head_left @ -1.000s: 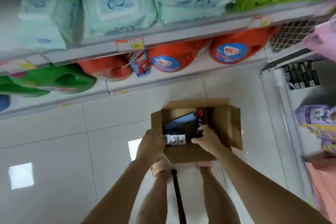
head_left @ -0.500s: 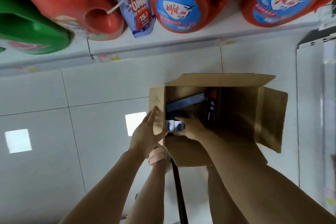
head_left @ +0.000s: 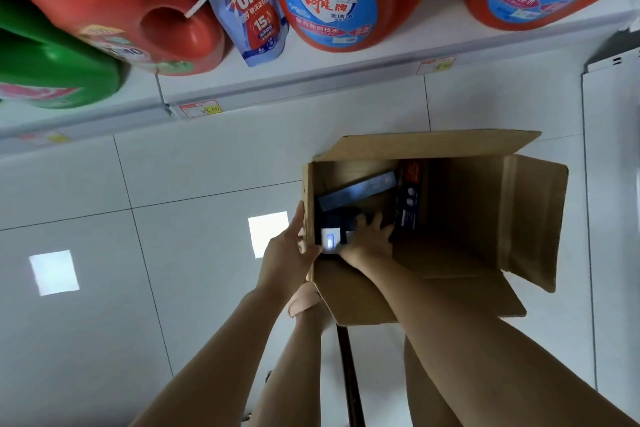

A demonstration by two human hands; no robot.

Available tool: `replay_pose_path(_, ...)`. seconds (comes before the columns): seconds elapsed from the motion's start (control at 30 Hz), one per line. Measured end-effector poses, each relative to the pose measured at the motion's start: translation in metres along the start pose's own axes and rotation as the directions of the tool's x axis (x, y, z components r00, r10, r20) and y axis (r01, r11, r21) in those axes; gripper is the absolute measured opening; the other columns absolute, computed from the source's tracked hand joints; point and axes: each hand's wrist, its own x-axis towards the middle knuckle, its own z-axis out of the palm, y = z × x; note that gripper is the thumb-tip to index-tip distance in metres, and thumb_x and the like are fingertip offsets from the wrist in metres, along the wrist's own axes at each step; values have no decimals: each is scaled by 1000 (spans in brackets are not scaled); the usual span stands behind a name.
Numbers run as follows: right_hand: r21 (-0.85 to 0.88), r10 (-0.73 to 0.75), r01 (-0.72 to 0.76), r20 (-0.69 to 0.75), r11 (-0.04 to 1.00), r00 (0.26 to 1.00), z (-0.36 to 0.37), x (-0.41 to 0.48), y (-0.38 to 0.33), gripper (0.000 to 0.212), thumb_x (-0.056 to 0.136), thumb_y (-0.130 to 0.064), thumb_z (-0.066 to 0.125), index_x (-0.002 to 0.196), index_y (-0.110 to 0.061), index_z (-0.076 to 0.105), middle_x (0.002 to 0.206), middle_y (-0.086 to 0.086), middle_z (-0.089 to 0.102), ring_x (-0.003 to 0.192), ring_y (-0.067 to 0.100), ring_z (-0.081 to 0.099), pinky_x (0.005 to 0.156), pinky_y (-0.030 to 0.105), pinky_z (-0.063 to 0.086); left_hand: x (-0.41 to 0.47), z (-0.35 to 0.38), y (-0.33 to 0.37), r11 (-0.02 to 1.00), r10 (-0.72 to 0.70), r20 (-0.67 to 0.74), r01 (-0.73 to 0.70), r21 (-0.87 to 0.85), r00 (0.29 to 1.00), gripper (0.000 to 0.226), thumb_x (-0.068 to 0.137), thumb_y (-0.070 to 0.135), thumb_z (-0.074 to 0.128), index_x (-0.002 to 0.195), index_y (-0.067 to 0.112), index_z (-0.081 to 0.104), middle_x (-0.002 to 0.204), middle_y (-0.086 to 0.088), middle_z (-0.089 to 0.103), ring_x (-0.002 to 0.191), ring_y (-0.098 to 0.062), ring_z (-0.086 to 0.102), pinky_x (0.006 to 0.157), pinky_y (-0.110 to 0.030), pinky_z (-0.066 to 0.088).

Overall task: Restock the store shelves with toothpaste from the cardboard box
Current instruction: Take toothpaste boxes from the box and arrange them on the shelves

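- Right hand [head_left: 367, 240] is inside the cardboard box [head_left: 467, 208], fingers spread over the dark toothpaste cartons [head_left: 334, 221] at the box's near-left corner. Cannot tell if it grips them or just rests on them.
- Left hand [head_left: 287, 253] is at 9 o'clock of the right, outside the box. Its fingers lie straight and flat on the left wall, and the thumb sits at the white carton end [head_left: 329, 243]. It holds nothing.
- Blue carton [head_left: 356, 191] lies aslant at 12 o'clock of the right hand, deeper in the box.
- Dark red-topped carton [head_left: 409, 198] stands at 1 o'clock, about mid-box.
- The right half of the box shows bare cardboard, with all flaps folded out.
- Box sits on the white tiled floor [head_left: 173, 253], with a foot in a pink slipper [head_left: 304, 300] at its 7 o'clock corner.
- At 12 o'clock of the box is the bottom shelf [head_left: 311, 80], holding orange jugs [head_left: 332, 0], a green jug [head_left: 52, 69] and an OMO pouch [head_left: 252, 10].
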Motion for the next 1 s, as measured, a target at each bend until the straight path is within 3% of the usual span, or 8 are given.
replay_pose_path(0.1, 36, 51, -47, -101, 998, 994, 4, -3, 0, 78, 81, -46, 64, 144, -22, 24, 151, 11, 9, 133, 39, 21, 103, 47, 37, 1, 4, 6, 999, -22, -24, 23, 27, 999, 78, 88, 16, 60, 149, 40, 17, 108, 0, 69, 99, -18, 65, 77, -23, 47)
replay_pose_path(0.33, 210, 128, -121, -22, 970, 991, -14, 2, 31, 83, 78, -45, 71, 142, -18, 25, 142, 20, 25, 122, 38, 45, 92, 38, 47, 0, 11, 12, 989, -116, -42, 120, 92, 992, 64, 91, 20, 53, 148, 27, 24, 109, -6, 67, 97, -25, 63, 71, -26, 42)
replay_pose_path(0.43, 245, 156, -152, 4, 957, 988, -35, -7, 44, 84, 76, -45, 71, 143, -21, 26, 141, 19, 26, 120, 38, 47, 91, 37, 49, -6, 10, 19, 973, -179, -41, 183, 141, 983, 61, 91, 16, 54, 145, 15, 27, 114, -10, 64, 103, -30, 59, 71, -26, 40)
replay_pose_path(0.57, 275, 154, -151, 14, 949, 988, -70, -42, 62, 83, 76, -44, 68, 144, -25, 24, 140, 16, 26, 118, 35, 48, 86, 32, 45, -25, 4, 35, 956, -274, -68, 279, 89, 959, 44, 91, 17, 53, 133, 14, 40, 120, -5, 62, 100, -27, 60, 57, -17, 42)
replay_pose_path(0.67, 306, 107, -99, -9, 947, 994, -104, -80, 75, 78, 77, -47, 67, 142, -25, 29, 139, 16, 29, 117, 32, 48, 83, 29, 41, -53, -1, 64, 952, -306, -116, 302, -48, 945, 53, 88, 15, 54, 139, 23, 41, 126, -9, 59, 103, -29, 61, 75, -32, 52)
replay_pose_path(0.8, 462, 42, -60, 49, 885, 998, -157, -140, 96, 73, 64, -46, 71, 128, -27, 43, 132, 12, 41, 108, 28, 53, 91, 33, 47, -101, -5, 128, 963, -270, -267, 253, -95, 925, 43, 91, 15, 53, 134, 11, 50, 135, -8, 51, 107, -26, 56, 80, -26, 43)
replay_pose_path(0.87, 580, -23, -27, 78, 815, 997, -187, -170, 110, 65, 61, -43, 73, 119, -26, 49, 124, 8, 51, 102, 23, 57, 87, 34, 52, -118, -3, 156, 944, -324, -231, 295, -150, 918, 40, 89, 26, 60, 122, 5, 58, 124, -12, 59, 102, -28, 58, 86, -33, 48)
replay_pose_path(1.0, 688, -275, 93, 158, 719, 948, -252, -248, 139, 40, 83, -29, 68, 119, -22, 53, 101, 3, 62, 89, 17, 60, 68, 24, 49, -161, -7, 216, 763, -499, 44, 463, -452, 865, 74, 77, 67, 59, 121, 8, 57, 117, -10, 63, 97, -21, 57, 79, -29, 41)
